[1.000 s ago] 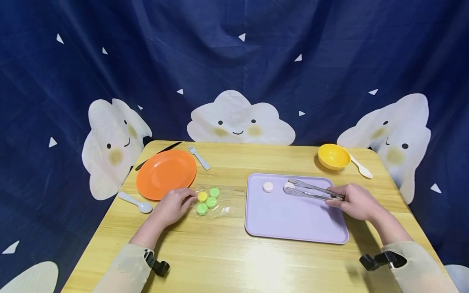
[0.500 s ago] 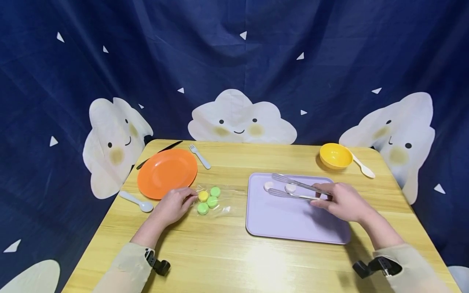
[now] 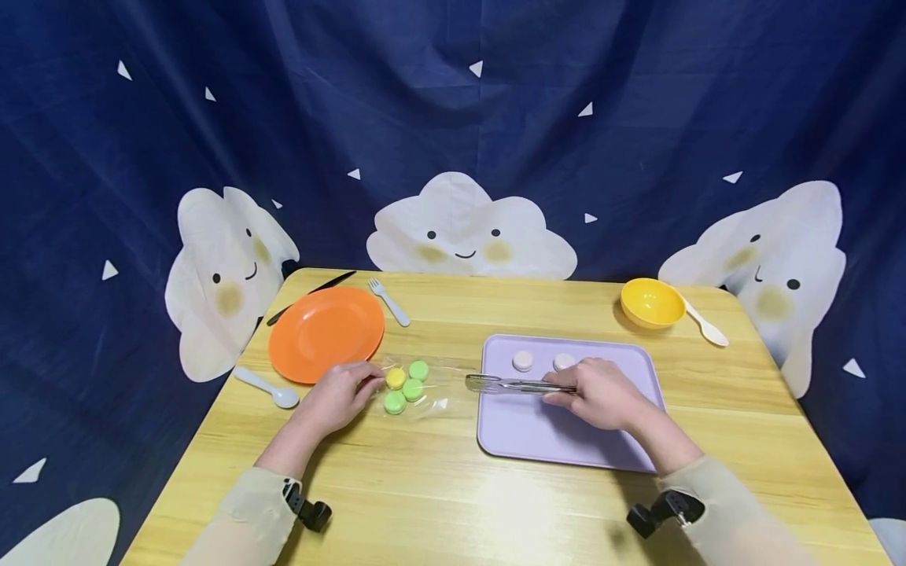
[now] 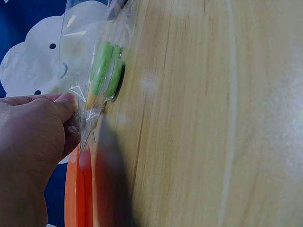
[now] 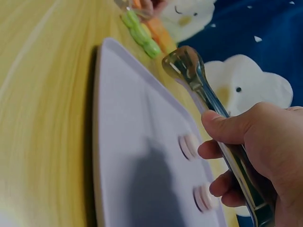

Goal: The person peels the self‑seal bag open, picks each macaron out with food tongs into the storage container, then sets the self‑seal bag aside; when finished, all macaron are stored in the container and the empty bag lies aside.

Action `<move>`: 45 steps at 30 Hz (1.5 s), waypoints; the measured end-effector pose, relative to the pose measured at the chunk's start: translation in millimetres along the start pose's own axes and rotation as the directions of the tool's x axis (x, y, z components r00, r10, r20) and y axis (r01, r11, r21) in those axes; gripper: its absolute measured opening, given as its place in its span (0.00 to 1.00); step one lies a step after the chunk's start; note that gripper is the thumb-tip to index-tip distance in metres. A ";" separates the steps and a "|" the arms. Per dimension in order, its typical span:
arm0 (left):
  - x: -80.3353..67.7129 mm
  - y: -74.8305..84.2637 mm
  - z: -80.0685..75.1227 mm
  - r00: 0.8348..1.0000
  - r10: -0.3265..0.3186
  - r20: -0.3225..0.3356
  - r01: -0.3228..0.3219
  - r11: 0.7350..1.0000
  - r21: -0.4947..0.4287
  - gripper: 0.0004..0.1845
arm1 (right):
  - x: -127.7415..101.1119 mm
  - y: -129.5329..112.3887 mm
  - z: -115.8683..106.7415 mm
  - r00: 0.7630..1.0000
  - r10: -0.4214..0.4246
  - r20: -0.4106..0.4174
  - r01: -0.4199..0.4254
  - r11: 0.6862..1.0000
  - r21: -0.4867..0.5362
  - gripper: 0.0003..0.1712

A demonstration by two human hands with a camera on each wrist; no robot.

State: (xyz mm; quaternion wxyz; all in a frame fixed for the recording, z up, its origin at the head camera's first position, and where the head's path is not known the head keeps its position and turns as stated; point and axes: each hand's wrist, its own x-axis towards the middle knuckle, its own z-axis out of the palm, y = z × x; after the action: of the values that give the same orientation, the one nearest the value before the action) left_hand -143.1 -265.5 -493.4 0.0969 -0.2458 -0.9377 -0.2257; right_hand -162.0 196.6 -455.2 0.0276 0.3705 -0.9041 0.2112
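Note:
My left hand [image 3: 341, 397] pinches the left end of a clear plastic bag [image 4: 78, 35] lying beside the orange plate. Inside the bag are one yellow macaron [image 3: 395, 378] and three green macarons [image 3: 395, 402]. My right hand [image 3: 598, 391] grips metal tongs [image 5: 220, 113] above the purple tray [image 3: 531, 432]. The tongs' tips point left, over the tray's left edge near the bag's right end, with nothing seen between them; their two arms lie close together. On the tray's far part sit two pale macarons, one at the left [image 3: 522, 361] and one [image 3: 564, 362] partly behind my right hand.
The orange plate [image 3: 325, 334] stands back left, with a black knife [image 3: 333, 281], a fork [image 3: 389, 302] and a spoon [image 3: 267, 387] around it. A yellow bowl [image 3: 652, 303] and a white spoon [image 3: 708, 326] lie at the back right. A blue curtain hangs behind the table.
My right hand has moved left across the tray with the tongs. The tongs' arms, spread apart half a second ago, are now close together. My left hand still holds the bag.

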 end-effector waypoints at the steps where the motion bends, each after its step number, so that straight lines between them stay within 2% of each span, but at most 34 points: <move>1: -0.1 0.0 0.1 1.000 -0.002 0.000 0.002 1.000 0.000 0.06 | 3.6 -2.9 2.8 1.000 -0.006 0.004 0.006 1.000 -0.001 0.03; 7: -0.1 0.4 1.0 1.000 -0.018 0.005 0.018 1.000 0.008 0.06 | 23.1 -17.6 21.1 1.000 -0.016 0.020 0.017 1.000 -0.017 0.12; 12: 1.3 1.7 1.0 1.000 -0.021 0.006 0.021 1.000 0.004 0.05 | 36.3 -26.9 33.4 0.999 -0.031 0.024 0.031 0.999 -0.019 0.10; 20: 1.4 2.9 0.7 1.000 -0.028 0.006 0.028 1.000 -0.009 0.05 | 54.3 -34.1 48.4 0.998 -0.028 0.049 0.027 0.999 0.017 0.19; 32: 2.0 2.3 1.4 1.000 -0.018 0.004 0.018 1.000 -0.013 0.05 | 70.1 -40.7 52.1 0.993 -0.062 0.103 0.064 0.998 -0.016 0.17; 45: 3.3 4.1 1.2 1.000 0.004 -0.002 -0.004 1.000 -0.016 0.04 | 74.2 -49.0 53.2 0.988 -0.033 0.152 0.044 0.997 -0.071 0.11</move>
State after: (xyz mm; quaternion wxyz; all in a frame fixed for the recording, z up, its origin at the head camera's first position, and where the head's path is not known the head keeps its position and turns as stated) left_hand -144.0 -260.5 -492.0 0.0963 -0.2481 -0.9352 -0.2334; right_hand -176.7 95.2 -470.5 -0.0231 0.4014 -0.9035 0.1486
